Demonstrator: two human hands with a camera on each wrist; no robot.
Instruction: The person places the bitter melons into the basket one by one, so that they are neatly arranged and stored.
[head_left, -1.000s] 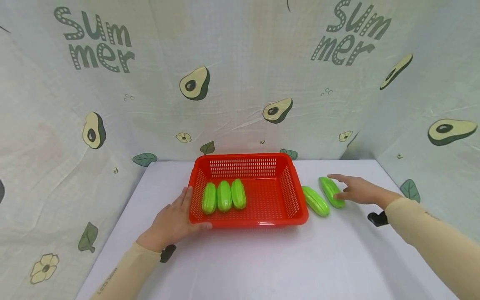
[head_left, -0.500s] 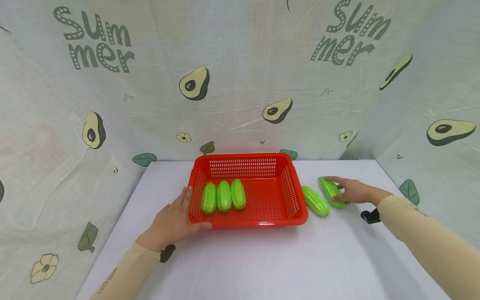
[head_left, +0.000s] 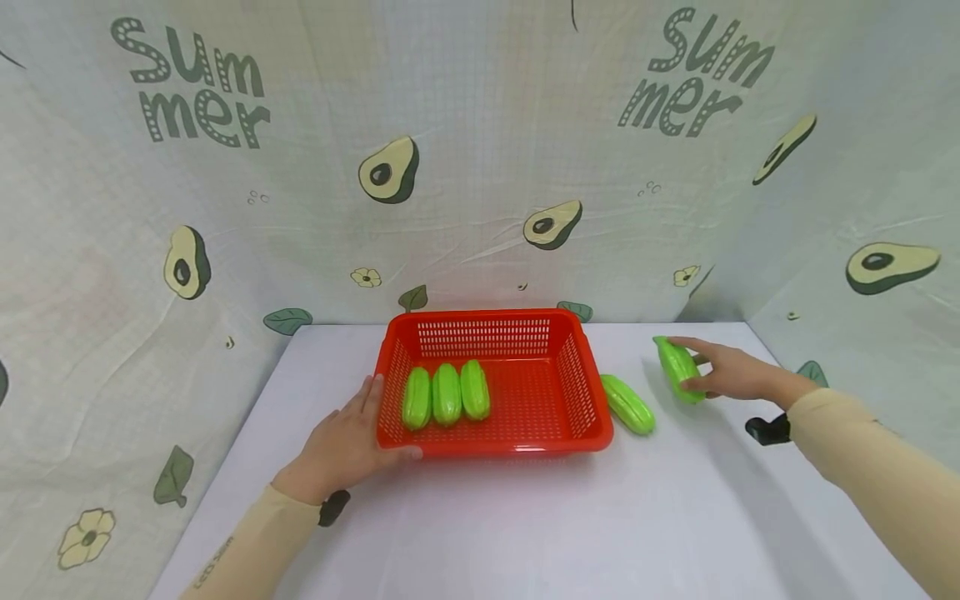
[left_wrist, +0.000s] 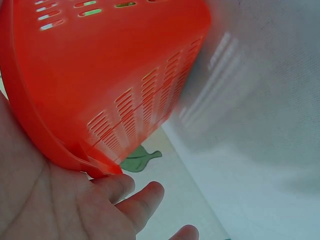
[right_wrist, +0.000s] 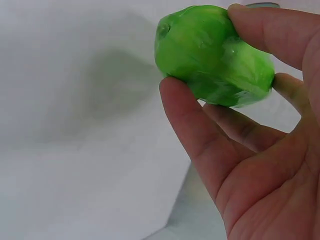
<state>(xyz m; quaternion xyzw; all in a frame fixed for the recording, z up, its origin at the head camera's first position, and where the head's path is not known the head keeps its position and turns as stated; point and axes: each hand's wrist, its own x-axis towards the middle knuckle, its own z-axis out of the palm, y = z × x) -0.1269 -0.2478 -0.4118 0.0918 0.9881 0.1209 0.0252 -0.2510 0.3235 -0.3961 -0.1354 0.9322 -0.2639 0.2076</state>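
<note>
My right hand (head_left: pixel 731 372) pinches a bright green, ridged, cucumber-like vegetable (head_left: pixel 678 370) between thumb and fingertips, raised over the right part of the table. In the right wrist view the vegetable (right_wrist: pixel 207 55) is glossy, and its shadow falls on the white surface. At the left front corner of a red plastic basket (head_left: pixel 495 448), my left hand (head_left: pixel 341 446) rests on the rim with fingers extended. The left wrist view shows that palm (left_wrist: pixel 60 205) against the red rim. Inside the basket, 3 similar green vegetables (head_left: pixel 447 395) lie side by side at the left.
Another green vegetable (head_left: pixel 628 404) lies on the white table (head_left: pixel 495 533) close against the basket's right side. Behind and beside the table hangs a pale cloth (head_left: pixel 465 125) printed with avocados, leaves and lettering.
My right hand has closed its fingers on the farther green vegetable and lifted it off the table, slightly up and to the right. The left hand and basket stay in place.
</note>
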